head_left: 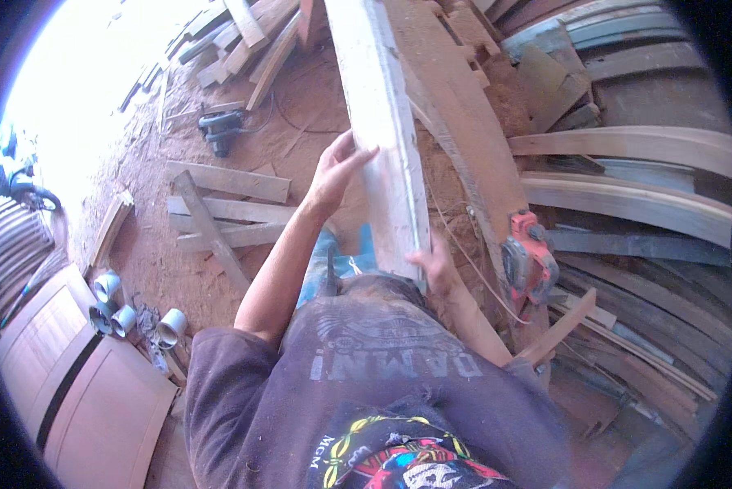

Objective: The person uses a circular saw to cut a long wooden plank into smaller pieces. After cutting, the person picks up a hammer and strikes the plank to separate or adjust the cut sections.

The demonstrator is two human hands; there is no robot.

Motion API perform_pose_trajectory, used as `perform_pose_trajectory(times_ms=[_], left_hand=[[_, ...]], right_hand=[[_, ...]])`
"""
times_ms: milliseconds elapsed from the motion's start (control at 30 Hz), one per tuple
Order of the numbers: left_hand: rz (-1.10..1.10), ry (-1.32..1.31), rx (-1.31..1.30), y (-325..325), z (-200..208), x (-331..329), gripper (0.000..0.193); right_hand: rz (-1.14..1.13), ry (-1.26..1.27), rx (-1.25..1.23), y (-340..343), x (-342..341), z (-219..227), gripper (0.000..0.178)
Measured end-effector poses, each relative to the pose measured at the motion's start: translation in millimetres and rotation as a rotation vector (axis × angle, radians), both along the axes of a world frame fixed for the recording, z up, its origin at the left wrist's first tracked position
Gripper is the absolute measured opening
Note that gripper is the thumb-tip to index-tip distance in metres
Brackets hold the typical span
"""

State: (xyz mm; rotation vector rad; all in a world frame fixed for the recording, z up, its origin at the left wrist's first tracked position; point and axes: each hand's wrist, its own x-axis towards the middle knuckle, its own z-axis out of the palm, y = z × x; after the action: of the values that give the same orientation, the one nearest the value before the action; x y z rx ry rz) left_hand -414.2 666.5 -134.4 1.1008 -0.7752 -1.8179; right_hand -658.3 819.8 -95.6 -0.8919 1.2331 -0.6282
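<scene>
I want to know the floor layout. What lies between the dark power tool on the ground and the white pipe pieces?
In the head view, crossed flat planks lie on red dirt between the power tool and the pipe pieces.

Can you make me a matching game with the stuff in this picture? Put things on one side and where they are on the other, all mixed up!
Things:
1. long pale plank
2. red power planer
3. dark power tool
4. short white pipe pieces

Places:
A. on the ground beside the wooden door panels
B. held up in both hands, left hand and right hand
C. on the red dirt near the scrap boards, far off
D. resting on the curved planks to the right

Pairs: 1-B, 2-D, 3-C, 4-A
</scene>
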Motion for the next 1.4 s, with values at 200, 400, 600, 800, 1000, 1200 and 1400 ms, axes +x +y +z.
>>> perform_pose_trajectory(times_ms=[200, 400, 600, 800, 1000, 1200, 1400], left_hand=[[0.012, -0.120, -0.038, 29.6, 14.7, -56.6, 0.072], [0.079, -0.142, -0.083, 37.5, 33.3, -93.4, 0.065], [0.185, -0.067, -0.032, 30.9, 26.9, -126.9, 0.054], [0.224, -0.159, 0.051, 15.0, 34.2, -148.8, 0.037], [0.257, -0.152, 0.109, 4.5, 8.9, -156.3, 0.022], [0.217, -0.021, 0.071, 12.8, 2.9, -167.2, 0.032], [0.148, -0.080, 0.056, 11.9, -5.0, -170.1, 0.040]], right_hand=[[-0.456, -0.676, 0.390, 5.2, -40.2, -43.0, 0.085], [-0.401, -1.130, 0.449, 7.9, -73.7, -65.9, 0.090], [-0.409, -1.126, 0.509, -0.2, -113.1, -66.6, 0.099], [-0.393, -1.097, 0.526, -10.7, -140.1, -61.8, 0.095], [-0.409, -0.840, 0.537, -31.2, -175.8, -60.7, 0.089], [-0.335, -0.638, 0.477, -46.2, -204.6, -68.1, 0.088], [-0.290, -0.421, 0.518, -45.6, -226.4, -76.5, 0.081]])
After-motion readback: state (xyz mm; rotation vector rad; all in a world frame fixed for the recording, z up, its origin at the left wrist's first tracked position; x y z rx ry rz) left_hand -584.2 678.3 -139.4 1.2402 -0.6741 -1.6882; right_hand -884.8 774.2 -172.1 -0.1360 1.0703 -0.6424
